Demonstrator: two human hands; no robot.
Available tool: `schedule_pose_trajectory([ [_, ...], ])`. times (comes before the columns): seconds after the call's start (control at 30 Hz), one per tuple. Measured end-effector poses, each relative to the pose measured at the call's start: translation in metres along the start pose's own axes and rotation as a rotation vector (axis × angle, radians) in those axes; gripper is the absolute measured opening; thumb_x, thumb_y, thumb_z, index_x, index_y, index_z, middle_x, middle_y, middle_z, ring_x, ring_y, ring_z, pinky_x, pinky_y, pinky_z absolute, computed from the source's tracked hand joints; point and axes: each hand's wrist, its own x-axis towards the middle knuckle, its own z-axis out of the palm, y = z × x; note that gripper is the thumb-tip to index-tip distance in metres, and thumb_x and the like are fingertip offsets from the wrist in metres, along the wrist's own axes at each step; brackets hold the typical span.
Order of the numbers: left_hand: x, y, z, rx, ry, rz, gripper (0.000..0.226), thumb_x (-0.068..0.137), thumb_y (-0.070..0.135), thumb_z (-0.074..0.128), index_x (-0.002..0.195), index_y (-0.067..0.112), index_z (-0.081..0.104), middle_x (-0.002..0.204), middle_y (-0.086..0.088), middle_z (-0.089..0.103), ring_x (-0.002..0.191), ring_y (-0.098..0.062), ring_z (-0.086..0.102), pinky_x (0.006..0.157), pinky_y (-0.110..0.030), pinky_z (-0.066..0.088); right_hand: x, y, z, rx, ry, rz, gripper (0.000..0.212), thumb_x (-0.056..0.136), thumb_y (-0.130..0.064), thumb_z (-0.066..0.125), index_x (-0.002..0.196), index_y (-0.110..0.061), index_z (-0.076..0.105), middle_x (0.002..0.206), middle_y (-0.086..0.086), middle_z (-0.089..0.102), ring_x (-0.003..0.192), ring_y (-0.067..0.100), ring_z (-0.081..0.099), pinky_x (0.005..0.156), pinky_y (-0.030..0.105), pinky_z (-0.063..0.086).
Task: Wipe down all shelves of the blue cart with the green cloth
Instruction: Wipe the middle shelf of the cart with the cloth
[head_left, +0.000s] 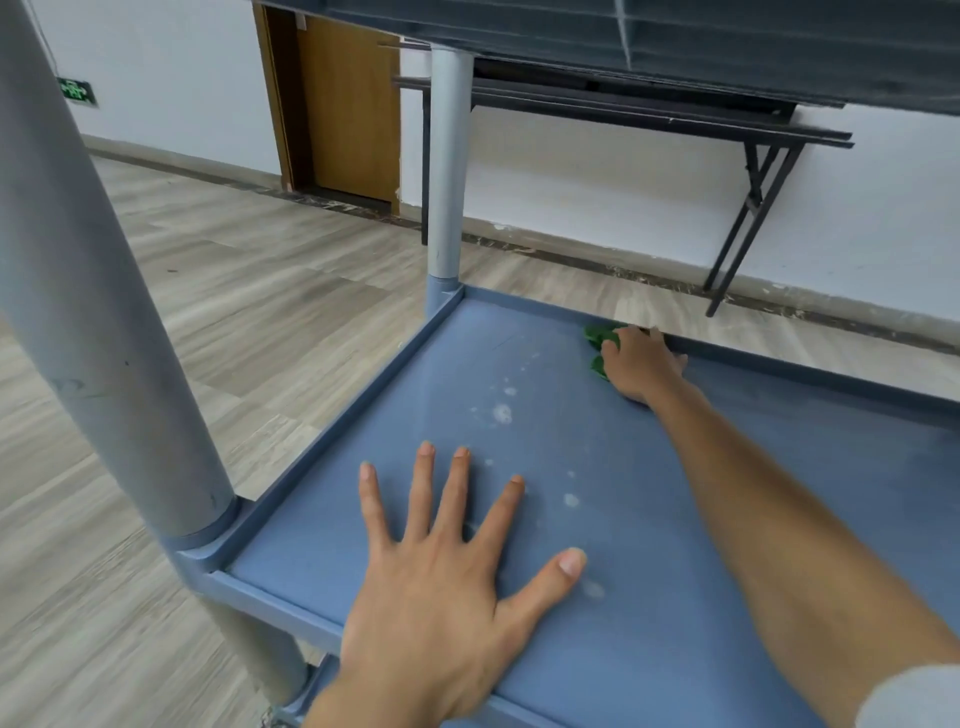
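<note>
I look down at a middle shelf of the blue cart (363, 395), its flat surface marked with pale smudges (503, 413). My left hand (447, 582) lies flat on the near part of the shelf, fingers spread and straight. My right hand (641, 364) reaches to the far rim and presses the green cloth (602, 338) down on the shelf. Only a crumpled edge of the cloth shows to the left of my fingers; the hand covers the remainder. The underside of the shelf above (675, 36) spans the top of the view.
Grey cart posts stand at the near left corner (88, 291) and far left corner (449, 166). Beyond the cart is wood-look floor (234, 270), a black folding table (675, 119) against the white wall, and a brown door (343, 104).
</note>
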Motion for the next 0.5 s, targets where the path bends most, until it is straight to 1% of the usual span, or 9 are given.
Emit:
schedule_pose_trajectory([
  [0.07, 0.000, -0.001, 0.000, 0.001, 0.016, -0.001, 0.097, 0.069, 0.093, -0.018, 0.157, 0.053, -0.009, 0.169, 0.006, -0.023, 0.146, -0.019, -0.043, 0.112, -0.063, -0.029, -0.020, 0.005, -0.001, 0.050, 0.012, -0.021, 0.049, 0.102, -0.039, 0.028, 0.138, -0.014, 0.049, 0.138, 0.017, 0.052, 0.124, 0.036, 0.049, 0.102, 0.050, 0.041],
  [0.1, 0.000, 0.000, 0.000, -0.006, 0.015, -0.006, 0.096, 0.070, 0.092, -0.018, 0.157, 0.052, -0.008, 0.170, 0.005, -0.021, 0.147, -0.020, -0.041, 0.112, -0.063, -0.028, -0.035, 0.006, -0.002, 0.067, 0.009, -0.027, 0.049, 0.101, -0.041, 0.028, 0.135, -0.014, 0.051, 0.132, 0.018, 0.057, 0.117, 0.036, 0.054, 0.095, 0.045, 0.045],
  [0.13, -0.001, 0.000, 0.000, -0.004, 0.017, -0.010, 0.097, 0.071, 0.092, -0.019, 0.158, 0.051, -0.006, 0.170, 0.005, -0.019, 0.148, -0.021, -0.039, 0.112, -0.064, -0.028, -0.049, 0.007, -0.002, 0.074, 0.005, -0.033, 0.049, 0.101, -0.041, 0.030, 0.135, -0.013, 0.052, 0.131, 0.018, 0.059, 0.115, 0.035, 0.056, 0.092, 0.043, 0.046],
  [0.17, -0.002, -0.001, 0.000, 0.003, 0.019, -0.003, 0.098, 0.070, 0.092, -0.020, 0.158, 0.051, -0.005, 0.171, 0.004, -0.017, 0.149, -0.022, -0.038, 0.112, -0.065, -0.027, -0.066, 0.008, -0.002, 0.071, -0.001, -0.038, 0.049, 0.101, -0.040, 0.031, 0.136, -0.013, 0.052, 0.133, 0.017, 0.059, 0.116, 0.035, 0.056, 0.093, 0.042, 0.046],
  [0.23, -0.001, -0.003, 0.002, 0.006, 0.020, 0.008, 0.101, 0.069, 0.091, -0.023, 0.159, 0.049, -0.003, 0.172, 0.002, -0.013, 0.150, -0.024, -0.035, 0.111, -0.066, -0.027, -0.107, 0.006, -0.002, 0.062, -0.005, -0.063, 0.050, 0.102, -0.038, 0.035, 0.144, -0.015, 0.047, 0.142, 0.015, 0.055, 0.127, 0.035, 0.052, 0.102, 0.041, 0.043],
  [0.33, 0.000, -0.002, 0.002, -0.007, 0.041, 0.004, 0.102, 0.071, 0.090, -0.023, 0.160, 0.047, 0.002, 0.172, -0.001, -0.006, 0.153, -0.027, -0.030, 0.112, -0.066, -0.026, -0.185, 0.003, -0.003, 0.053, -0.037, -0.136, 0.052, 0.103, -0.038, 0.036, 0.150, -0.017, 0.041, 0.155, 0.009, 0.043, 0.141, 0.027, 0.041, 0.115, 0.038, 0.033],
  [0.4, -0.002, -0.002, 0.000, -0.021, 0.044, 0.014, 0.098, 0.076, 0.089, -0.019, 0.160, 0.046, 0.005, 0.172, -0.002, -0.004, 0.154, -0.027, -0.027, 0.112, -0.067, -0.025, -0.243, 0.002, -0.004, 0.046, -0.070, -0.159, 0.058, 0.101, -0.046, 0.028, 0.153, -0.021, 0.038, 0.160, 0.003, 0.035, 0.148, 0.021, 0.031, 0.120, 0.041, 0.024],
  [0.43, -0.003, -0.003, -0.001, -0.026, 0.043, 0.015, 0.096, 0.078, 0.089, -0.016, 0.160, 0.046, 0.006, 0.173, -0.002, -0.002, 0.154, -0.028, -0.025, 0.113, -0.067, -0.024, -0.271, 0.001, -0.004, 0.047, -0.071, -0.171, 0.064, 0.097, -0.050, 0.023, 0.153, -0.022, 0.037, 0.161, 0.000, 0.034, 0.149, 0.019, 0.029, 0.121, 0.043, 0.022],
  [0.5, -0.005, -0.003, -0.002, -0.034, 0.039, 0.021, 0.094, 0.080, 0.089, -0.012, 0.160, 0.045, 0.009, 0.173, -0.003, -0.001, 0.155, -0.028, -0.024, 0.113, -0.067, -0.024, -0.321, -0.005, -0.008, 0.050, -0.040, -0.202, 0.074, 0.089, -0.055, 0.014, 0.151, -0.024, 0.040, 0.160, -0.002, 0.036, 0.148, 0.016, 0.030, 0.121, 0.045, 0.021],
])
